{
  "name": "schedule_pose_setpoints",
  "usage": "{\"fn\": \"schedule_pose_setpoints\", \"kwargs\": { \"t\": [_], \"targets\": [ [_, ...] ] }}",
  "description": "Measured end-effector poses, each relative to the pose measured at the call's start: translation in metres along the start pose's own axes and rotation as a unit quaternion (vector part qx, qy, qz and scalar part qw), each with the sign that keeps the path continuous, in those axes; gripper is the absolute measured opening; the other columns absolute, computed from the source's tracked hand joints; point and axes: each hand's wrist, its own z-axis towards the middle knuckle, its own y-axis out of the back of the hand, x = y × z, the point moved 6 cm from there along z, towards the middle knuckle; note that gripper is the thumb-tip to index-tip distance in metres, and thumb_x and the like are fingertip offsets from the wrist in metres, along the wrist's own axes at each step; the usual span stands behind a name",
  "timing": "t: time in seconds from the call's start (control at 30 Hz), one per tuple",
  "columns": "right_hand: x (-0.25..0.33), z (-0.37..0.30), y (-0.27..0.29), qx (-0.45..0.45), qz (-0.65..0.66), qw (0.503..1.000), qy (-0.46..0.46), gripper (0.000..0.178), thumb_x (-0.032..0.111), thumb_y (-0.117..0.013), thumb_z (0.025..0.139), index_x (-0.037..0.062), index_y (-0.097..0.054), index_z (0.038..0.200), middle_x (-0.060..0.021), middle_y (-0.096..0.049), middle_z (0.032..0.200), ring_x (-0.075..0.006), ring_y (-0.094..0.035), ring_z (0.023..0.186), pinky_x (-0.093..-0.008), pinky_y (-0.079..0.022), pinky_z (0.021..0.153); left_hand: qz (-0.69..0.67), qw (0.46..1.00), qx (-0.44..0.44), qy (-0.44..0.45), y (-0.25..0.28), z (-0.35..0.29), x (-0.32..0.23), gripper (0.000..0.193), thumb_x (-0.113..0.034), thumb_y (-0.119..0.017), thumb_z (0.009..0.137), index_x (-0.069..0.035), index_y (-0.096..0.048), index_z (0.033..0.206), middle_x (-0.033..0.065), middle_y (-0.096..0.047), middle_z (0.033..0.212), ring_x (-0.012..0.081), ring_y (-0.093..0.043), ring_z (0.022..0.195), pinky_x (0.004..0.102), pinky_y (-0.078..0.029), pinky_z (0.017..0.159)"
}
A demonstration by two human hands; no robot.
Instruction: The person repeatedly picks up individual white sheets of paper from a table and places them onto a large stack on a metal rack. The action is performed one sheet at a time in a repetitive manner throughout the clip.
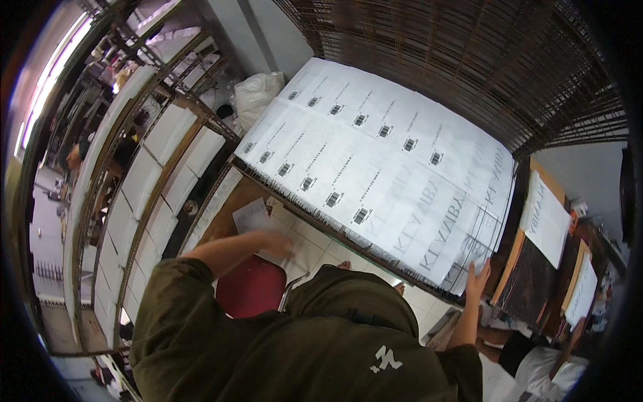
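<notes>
Large white sheets (335, 144), printed with dark lettering and small barcode-like blocks, lie spread over a wire rack (305, 204) in front of me. The printing near the right end is bigger and looks faint. At the near right corner of the sheets, my right hand (476, 280) touches their edge with its fingers stretched out. My left hand (274, 245) is off to the left, apart from the rack and above a red stool seat (251, 288). Motion smears its fingers. Close by lies a white sheet of paper (252, 216) with faint writing.
Raised wire shelves (455, 60) lean over the far side. White stacks fill a shelving unit (174, 130) on the left; a white plastic bag (258, 97) sits behind it. Boards with papers (548, 218) stand right. Another person (546, 368) is low at the right.
</notes>
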Motion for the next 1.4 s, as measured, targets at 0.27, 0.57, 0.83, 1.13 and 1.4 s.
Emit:
{"fn": "schedule_pose_setpoints", "kwargs": {
  "t": [0.27,0.57,0.83,1.13,1.4],
  "targets": [
    [0.030,-0.007,0.021,-0.031,-0.166,0.985,0.034,0.067,0.041,-0.056,0.085,0.0036,-0.033,0.135,-0.0239,-0.036,0.135,-0.0396,-0.032,0.125,-0.0447,-0.027,0.103,-0.001,0.996,-0.033,-0.087,0.012,0.060,-0.001,0.060,-0.055,-0.046,0.084,-0.007,-0.052,0.119,0.0183,-0.054,0.118,0.0330,-0.051,0.108,0.0418,-0.040,0.092],
    [0.067,0.003,0.076,0.023,-0.246,0.963,0.105,0.060,0.032,-0.056,0.085,0.0023,-0.036,0.133,-0.0209,-0.042,0.132,-0.0372,-0.036,0.124,-0.0421,-0.026,0.104,0.020,0.965,0.071,-0.252,-0.028,0.049,-0.101,0.044,-0.041,-0.045,0.087,-0.002,-0.064,0.094,0.0214,-0.062,0.099,0.0353,-0.058,0.093,0.0439,-0.043,0.084],
    [0.054,-0.026,0.038,0.127,-0.369,0.908,0.152,0.067,0.044,-0.044,0.089,0.0089,-0.021,0.141,-0.0220,-0.013,0.146,-0.0426,-0.008,0.134,-0.0569,-0.007,0.105,-0.011,0.988,0.085,-0.129,-0.060,0.111,-0.165,0.051,-0.045,-0.043,0.088,0.001,-0.063,0.094,0.0202,-0.062,0.097,0.0359,-0.058,0.094,0.0451,-0.044,0.083],
    [0.048,-0.035,0.045,0.067,-0.239,0.939,0.238,0.074,0.049,-0.042,0.088,0.0034,-0.019,0.141,-0.0234,-0.011,0.146,-0.0433,-0.004,0.134,-0.0611,-0.003,0.102,-0.013,0.991,-0.022,-0.130,-0.075,0.126,-0.318,0.041,-0.039,-0.045,0.086,-0.002,-0.064,0.092,0.0187,-0.064,0.091,0.0334,-0.061,0.090,0.0454,-0.048,0.075],
    [0.022,-0.031,0.035,0.078,-0.212,0.957,0.180,0.082,0.048,-0.049,0.084,0.0002,-0.014,0.141,-0.0223,-0.012,0.146,-0.0419,-0.006,0.135,-0.0596,-0.005,0.103,0.099,0.968,0.226,-0.052,-0.032,0.086,-0.265,0.049,-0.046,-0.044,0.086,-0.006,-0.057,0.111,0.0178,-0.057,0.114,0.0345,-0.052,0.107,0.0435,-0.040,0.091]
  ]
}}
